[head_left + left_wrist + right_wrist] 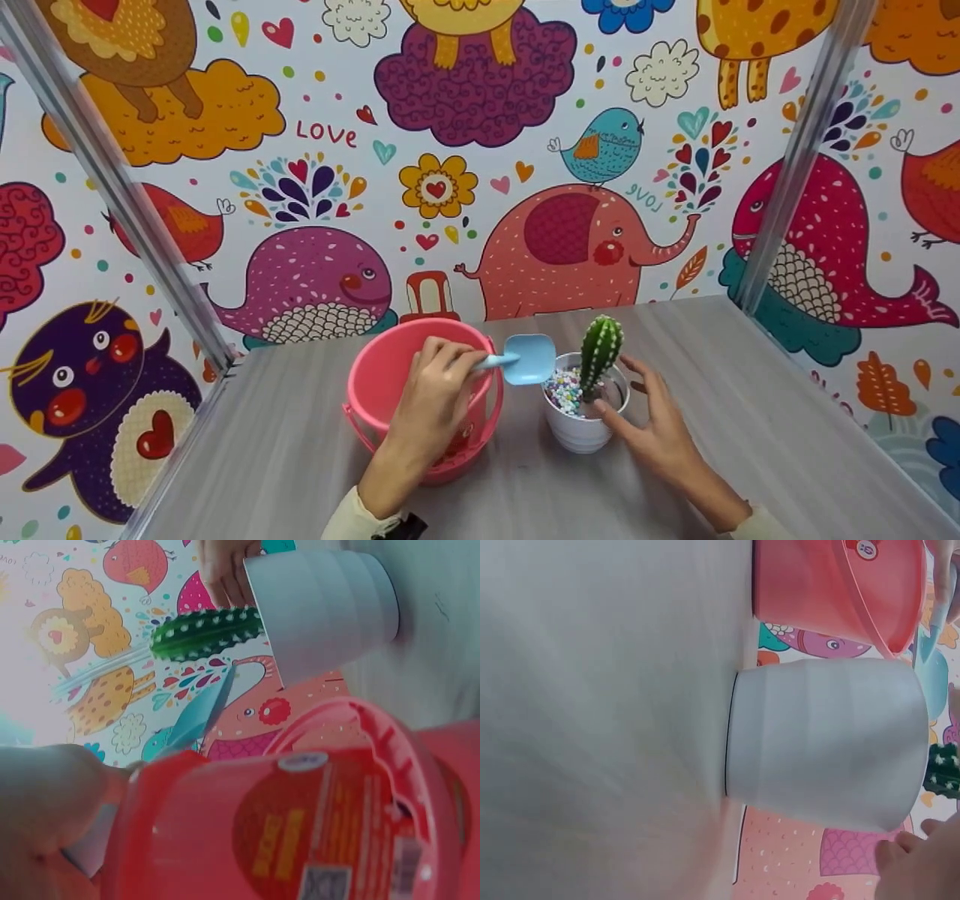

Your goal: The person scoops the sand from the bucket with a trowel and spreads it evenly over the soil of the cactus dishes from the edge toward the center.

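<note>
Blue plastic scoop: one; my left hand pinches its handle with curled fingers, the blade hanging over the gap between bucket and pot, just above the pot's rim.
Pot: one, white and ribbed, standing upright on the counter just right of the bucket; I see it from the side in both wrist views.
Cactus: one, green with pale dots, standing upright in the pot.
Pebbles: small mixed-colour bits filling the pot's left half; too many and too small for me to count.
Right hand: my fingers are straight and spread; the index fingertip touches the pot's right rim, gripping nothing.
Bucket: one, pink plastic, under my left wrist; its handle is down against the side.
Bucket label: a round red sticker with yellow marks and a small printed square; I cannot read any of it.
Wall writing: "LOVE" in red, read twice, the second one in teal and tilted by the elephant.
Counter: grey wood grain, carrying one bucket and one pot.
</note>
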The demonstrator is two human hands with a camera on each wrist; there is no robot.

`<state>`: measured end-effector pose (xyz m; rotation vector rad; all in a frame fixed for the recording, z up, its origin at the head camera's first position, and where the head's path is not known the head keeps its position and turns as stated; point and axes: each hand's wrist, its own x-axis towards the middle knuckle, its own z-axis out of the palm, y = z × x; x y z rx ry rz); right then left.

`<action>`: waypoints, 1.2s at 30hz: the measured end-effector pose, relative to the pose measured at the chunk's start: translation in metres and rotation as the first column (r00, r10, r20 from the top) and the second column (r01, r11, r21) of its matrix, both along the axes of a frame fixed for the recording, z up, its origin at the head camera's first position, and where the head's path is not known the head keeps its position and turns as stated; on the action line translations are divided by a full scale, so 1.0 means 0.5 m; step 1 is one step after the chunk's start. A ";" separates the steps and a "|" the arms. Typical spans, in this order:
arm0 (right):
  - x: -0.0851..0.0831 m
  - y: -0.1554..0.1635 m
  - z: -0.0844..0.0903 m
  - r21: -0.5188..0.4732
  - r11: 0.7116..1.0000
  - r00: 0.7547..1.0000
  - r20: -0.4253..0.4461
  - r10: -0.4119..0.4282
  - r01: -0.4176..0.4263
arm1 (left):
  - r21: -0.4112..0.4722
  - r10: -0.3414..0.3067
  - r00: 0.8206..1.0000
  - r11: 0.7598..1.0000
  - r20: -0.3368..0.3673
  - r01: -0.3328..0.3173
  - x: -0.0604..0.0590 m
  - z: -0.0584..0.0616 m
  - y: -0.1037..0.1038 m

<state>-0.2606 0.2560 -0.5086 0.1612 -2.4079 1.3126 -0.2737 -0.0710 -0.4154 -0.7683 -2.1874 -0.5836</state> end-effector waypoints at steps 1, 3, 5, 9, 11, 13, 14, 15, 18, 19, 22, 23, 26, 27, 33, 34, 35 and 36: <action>0.001 -0.002 0.001 -0.008 1.000 0.999 -0.042 -0.015 0.015 | 0.015 -0.001 1.000 1.000 0.010 0.001 -0.001 0.000 -0.006; 0.005 -0.005 0.003 -0.026 0.999 0.989 -0.141 -0.040 0.037 | 0.045 -0.004 1.000 0.999 0.029 0.003 -0.001 0.000 -0.019; 0.010 -0.009 0.004 -0.048 0.998 0.971 -0.232 -0.055 0.045 | 0.077 -0.009 0.998 0.997 0.061 0.004 0.000 0.002 -0.033; 0.020 -0.019 0.009 -0.064 0.998 0.923 -0.382 -0.040 0.017 | 0.126 0.009 0.991 0.992 0.131 -0.025 0.005 0.007 -0.061; 0.023 -0.025 0.012 -0.065 0.998 0.905 -0.424 -0.021 -0.007 | 0.139 0.025 0.987 0.989 0.157 -0.047 0.007 0.009 -0.075; 0.021 -0.034 0.015 -0.056 0.998 0.879 -0.478 0.009 -0.041 | 0.142 0.045 0.984 0.987 0.172 -0.070 0.009 0.009 -0.088; 0.020 -0.038 0.015 -0.051 0.997 0.865 -0.501 0.025 -0.059 | 0.143 0.055 0.983 0.987 0.176 -0.080 0.009 0.008 -0.094; 0.018 -0.043 0.015 -0.051 0.996 0.855 -0.518 0.040 -0.077 | 0.144 0.062 0.982 0.986 0.177 -0.088 0.009 0.007 -0.101; 0.013 -0.059 0.012 -0.039 0.991 0.827 -0.556 0.083 -0.126 | 0.155 0.069 0.982 0.983 0.175 -0.097 0.007 0.001 -0.121; 0.014 -0.065 0.013 -0.037 0.990 0.828 -0.553 0.095 -0.138 | 0.161 0.070 0.982 0.982 0.177 -0.099 0.007 -0.001 -0.127; 0.013 -0.081 0.014 -0.030 0.982 0.826 -0.546 0.141 -0.187 | 0.176 0.077 0.980 0.978 0.186 -0.110 0.006 -0.008 -0.144; 0.013 -0.085 0.015 -0.026 0.979 0.826 -0.542 0.157 -0.203 | 0.177 0.086 0.977 0.977 0.196 -0.121 0.007 -0.009 -0.149; 0.013 -0.098 0.020 -0.022 0.967 0.826 -0.525 0.205 -0.254 | 0.176 0.108 0.970 0.973 0.217 -0.148 0.006 -0.013 -0.163; 0.014 -0.103 0.022 -0.021 0.964 0.830 -0.514 0.218 -0.266 | 0.176 0.113 0.969 0.972 0.222 -0.153 0.006 -0.014 -0.167; 0.008 -0.147 0.031 -0.041 0.944 0.845 -0.461 0.272 -0.326 | 0.178 0.122 0.968 0.971 0.218 -0.162 -0.001 -0.019 -0.185; 0.005 -0.156 0.031 -0.040 0.941 0.842 -0.461 0.281 -0.336 | 0.180 0.122 0.968 0.970 0.218 -0.162 -0.002 -0.020 -0.186; 0.003 -0.165 0.031 -0.038 0.938 0.838 -0.463 0.289 -0.345 | 0.181 0.119 0.968 0.970 0.219 -0.160 -0.002 -0.021 -0.187; 0.000 -0.174 0.031 -0.031 0.934 0.830 -0.470 0.300 -0.355 | 0.182 0.118 0.968 0.970 0.221 -0.159 -0.003 -0.022 -0.187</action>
